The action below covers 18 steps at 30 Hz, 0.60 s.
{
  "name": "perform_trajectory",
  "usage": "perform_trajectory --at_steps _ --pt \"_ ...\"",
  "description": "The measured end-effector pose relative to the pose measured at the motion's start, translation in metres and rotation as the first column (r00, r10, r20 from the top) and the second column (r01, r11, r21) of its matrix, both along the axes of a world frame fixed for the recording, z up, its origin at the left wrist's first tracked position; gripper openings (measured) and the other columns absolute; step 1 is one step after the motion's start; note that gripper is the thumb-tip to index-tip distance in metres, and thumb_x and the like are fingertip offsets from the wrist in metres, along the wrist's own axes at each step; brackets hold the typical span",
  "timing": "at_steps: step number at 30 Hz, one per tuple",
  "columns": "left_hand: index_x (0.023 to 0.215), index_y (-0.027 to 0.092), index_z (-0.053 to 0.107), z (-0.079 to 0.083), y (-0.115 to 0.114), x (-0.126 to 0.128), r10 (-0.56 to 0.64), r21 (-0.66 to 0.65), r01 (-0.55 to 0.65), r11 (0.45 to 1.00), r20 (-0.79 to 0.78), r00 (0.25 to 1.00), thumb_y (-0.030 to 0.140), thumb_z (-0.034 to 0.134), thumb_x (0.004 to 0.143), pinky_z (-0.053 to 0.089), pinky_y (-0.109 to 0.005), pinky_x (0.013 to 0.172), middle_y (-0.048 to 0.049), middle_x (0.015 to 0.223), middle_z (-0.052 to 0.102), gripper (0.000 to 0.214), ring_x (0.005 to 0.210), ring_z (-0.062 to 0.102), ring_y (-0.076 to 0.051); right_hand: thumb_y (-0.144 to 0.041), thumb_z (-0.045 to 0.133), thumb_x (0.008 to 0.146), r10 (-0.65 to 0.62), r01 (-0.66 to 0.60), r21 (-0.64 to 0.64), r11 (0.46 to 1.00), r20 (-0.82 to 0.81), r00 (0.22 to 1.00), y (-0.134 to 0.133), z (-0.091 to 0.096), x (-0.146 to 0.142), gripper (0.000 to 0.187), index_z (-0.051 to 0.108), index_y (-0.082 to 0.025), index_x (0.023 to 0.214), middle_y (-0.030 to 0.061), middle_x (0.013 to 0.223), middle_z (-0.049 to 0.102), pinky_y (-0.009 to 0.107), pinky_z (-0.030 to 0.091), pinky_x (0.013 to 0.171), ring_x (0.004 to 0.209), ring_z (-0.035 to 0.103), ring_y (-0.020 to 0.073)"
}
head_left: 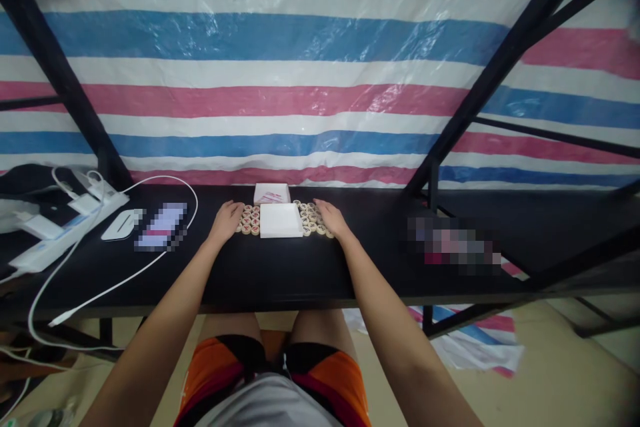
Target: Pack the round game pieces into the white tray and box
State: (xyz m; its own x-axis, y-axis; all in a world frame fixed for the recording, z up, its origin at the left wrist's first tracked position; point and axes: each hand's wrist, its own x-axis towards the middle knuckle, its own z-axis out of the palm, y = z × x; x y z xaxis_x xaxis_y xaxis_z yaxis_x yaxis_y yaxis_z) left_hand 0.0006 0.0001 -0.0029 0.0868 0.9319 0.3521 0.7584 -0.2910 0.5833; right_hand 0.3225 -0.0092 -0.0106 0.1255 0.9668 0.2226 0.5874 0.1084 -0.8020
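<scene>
Striped sheeting [280, 100] backs a black desk [280, 275]; pale floor [555, 367] below.

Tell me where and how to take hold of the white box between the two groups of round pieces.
The white box is probably best pinched at its near rim, coming from the near side: red-marked pieces line its left, dark-marked pieces its right, and another white box sits just behind.

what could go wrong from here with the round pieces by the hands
The left hand is right beside the red-marked pieces, so a careless nudge might knock them askew. The right hand is similarly close to the dark-marked pieces, which could scatter. Pushing inward might also shift the front white box between both groups.
</scene>
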Motion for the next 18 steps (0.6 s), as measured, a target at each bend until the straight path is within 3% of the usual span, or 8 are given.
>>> perform_trajectory --at_steps 8,11,14,18 --pt "0.107 0.017 0.068 0.003 -0.001 -0.001 0.009 0.001 -0.009 1.000 0.019 1.000 0.039 0.034 0.091 0.034 -0.035 0.106 -0.0089 0.117 0.064 0.043 0.123 0.046 -0.023 -0.034 0.031 0.093 -0.044 0.040 0.032 0.999 0.114 0.992 -0.006 -0.001 0.008 0.044 0.062 -0.019 0.119 0.0057 0.126 0.059 0.034 0.030 0.109 0.121 0.050 0.0178" --pt "0.106 0.017 0.068 0.003 -0.002 0.001 0.003 0.009 -0.003 1.000 0.023 1.000 0.039 0.035 0.090 0.034 -0.036 0.106 -0.0092 0.115 0.065 0.042 0.122 0.047 -0.024 -0.027 0.034 0.090 0.016 -0.044 0.103 0.994 0.263 0.965 -0.003 -0.001 0.002 0.042 0.060 -0.017 0.121 0.0070 0.127 0.058 0.036 0.031 0.109 0.124 0.047 0.0195" --pt "0.106 0.016 0.067 0.003 -0.003 0.003 -0.012 0.014 0.012 1.000 0.023 1.000 0.037 0.036 0.090 0.034 -0.037 0.105 -0.0099 0.115 0.064 0.041 0.121 0.048 -0.024 -0.017 0.035 0.086 0.127 -0.213 0.157 0.964 0.433 0.892 0.005 0.001 -0.013 0.044 0.057 -0.016 0.125 0.0068 0.129 0.057 0.039 0.028 0.112 0.127 0.044 0.0200" --pt "0.106 0.016 0.067 0.002 -0.004 0.002 -0.006 0.025 0.005 1.000 0.025 1.000 0.037 0.037 0.090 0.033 -0.038 0.106 -0.0106 0.116 0.063 0.040 0.122 0.047 -0.024 -0.013 0.037 0.086 0.248 -0.352 0.092 0.932 0.546 0.800 0.021 0.006 -0.032 0.046 0.054 -0.019 0.128 0.0055 0.130 0.056 0.040 0.028 0.111 0.126 0.046 0.0204"
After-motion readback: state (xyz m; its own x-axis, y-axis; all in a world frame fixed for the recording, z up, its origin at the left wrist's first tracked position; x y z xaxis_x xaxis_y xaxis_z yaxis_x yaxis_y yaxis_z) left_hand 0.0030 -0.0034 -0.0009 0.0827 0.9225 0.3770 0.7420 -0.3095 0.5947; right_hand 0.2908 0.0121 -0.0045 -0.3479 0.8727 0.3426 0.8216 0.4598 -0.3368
